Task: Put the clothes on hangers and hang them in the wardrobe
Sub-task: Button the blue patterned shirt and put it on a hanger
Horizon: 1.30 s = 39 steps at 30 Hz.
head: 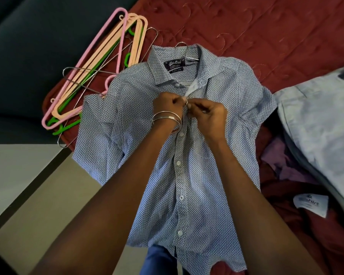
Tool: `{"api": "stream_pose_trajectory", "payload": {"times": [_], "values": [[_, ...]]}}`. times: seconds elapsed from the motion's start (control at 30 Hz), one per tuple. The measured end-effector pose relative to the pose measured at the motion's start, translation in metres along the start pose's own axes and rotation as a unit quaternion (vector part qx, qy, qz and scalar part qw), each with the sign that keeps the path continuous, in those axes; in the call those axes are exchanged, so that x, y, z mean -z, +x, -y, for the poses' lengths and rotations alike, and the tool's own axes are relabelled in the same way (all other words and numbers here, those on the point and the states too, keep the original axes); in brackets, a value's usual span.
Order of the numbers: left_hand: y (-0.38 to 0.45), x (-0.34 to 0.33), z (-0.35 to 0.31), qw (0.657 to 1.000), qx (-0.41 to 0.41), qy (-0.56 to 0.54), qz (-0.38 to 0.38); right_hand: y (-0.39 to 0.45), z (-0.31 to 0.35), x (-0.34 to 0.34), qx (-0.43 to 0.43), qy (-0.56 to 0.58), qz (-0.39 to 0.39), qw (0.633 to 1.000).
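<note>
- centrally: short-sleeved blue patterned shirt point(187, 155) laid flat, front up, on a dark red quilted bedspread point(266, 36); hem hanging over the near edge of the bed.
- wire hanger point(185, 49) already inside the shirt; hook protruding above the collar, shoulder wire visible in the open neck.
- dark brand label point(174, 66) sewn inside the collar; lettering too small to read.
- left hand point(168, 105): fingers curled, pinching the left edge of the placket just below the collar; several silver bangles point(166, 118) on the wrist.
- right hand point(212, 114): fingers curled, pinching the opposite placket edge; fingertips of both hands meeting at the top of the button line.
- white buttons point(178, 162) lower on the placket fastened; neck opening above the hands still apart.
- spare hangers point(95, 70) piled on the bedspread to the left of the shirt: pink, peach and green plastic mixed with bare wire, one wire hanger partly under the left sleeve.
- pale grey-blue garment point(322, 126) lying to the right, beside the right sleeve.
- purple fabric point(286, 165) and a white tag point(311, 205) further right, near the shirt body.
</note>
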<state>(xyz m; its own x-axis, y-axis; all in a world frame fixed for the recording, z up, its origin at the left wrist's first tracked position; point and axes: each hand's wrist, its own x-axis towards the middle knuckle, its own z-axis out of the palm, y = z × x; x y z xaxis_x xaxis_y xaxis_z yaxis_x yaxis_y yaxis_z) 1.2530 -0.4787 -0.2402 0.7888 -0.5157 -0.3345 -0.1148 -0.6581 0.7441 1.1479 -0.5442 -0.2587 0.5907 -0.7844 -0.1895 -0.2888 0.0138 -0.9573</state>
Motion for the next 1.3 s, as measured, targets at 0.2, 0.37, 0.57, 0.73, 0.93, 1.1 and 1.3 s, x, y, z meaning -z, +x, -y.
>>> {"api": "stream_pose_trajectory", "payload": {"times": [0.2, 0.37, 0.57, 0.73, 0.93, 1.1, 1.3], "values": [[-0.001, -0.001, -0.005, 1.000, 0.024, 0.002, 0.004, 0.001, 0.000, -0.001, -0.054, 0.073, 0.006, 0.996], [0.001, -0.002, 0.001, 0.997, 0.059, -0.054, 0.020, 0.004, -0.002, -0.001, -0.050, 0.023, 0.023, 0.998], [-0.001, 0.004, 0.003, 0.989, 0.094, -0.106, 0.029, 0.004, -0.001, 0.003, -0.016, -0.003, 0.065, 0.998], [-0.006, 0.005, 0.000, 0.974, 0.129, -0.178, 0.051, 0.002, -0.005, 0.003, -0.029, 0.012, 0.044, 0.999], [-0.006, 0.002, 0.001, 0.979, 0.120, -0.164, 0.036, 0.006, -0.004, 0.002, -0.040, 0.022, 0.050, 0.998], [-0.002, -0.004, 0.007, 0.997, 0.057, -0.044, 0.024, 0.006, -0.004, 0.002, -0.061, 0.018, 0.057, 0.996], [-0.003, -0.011, 0.007, 1.000, 0.013, -0.021, 0.015, 0.009, -0.006, -0.002, -0.059, -0.049, 0.036, 0.996]]}}
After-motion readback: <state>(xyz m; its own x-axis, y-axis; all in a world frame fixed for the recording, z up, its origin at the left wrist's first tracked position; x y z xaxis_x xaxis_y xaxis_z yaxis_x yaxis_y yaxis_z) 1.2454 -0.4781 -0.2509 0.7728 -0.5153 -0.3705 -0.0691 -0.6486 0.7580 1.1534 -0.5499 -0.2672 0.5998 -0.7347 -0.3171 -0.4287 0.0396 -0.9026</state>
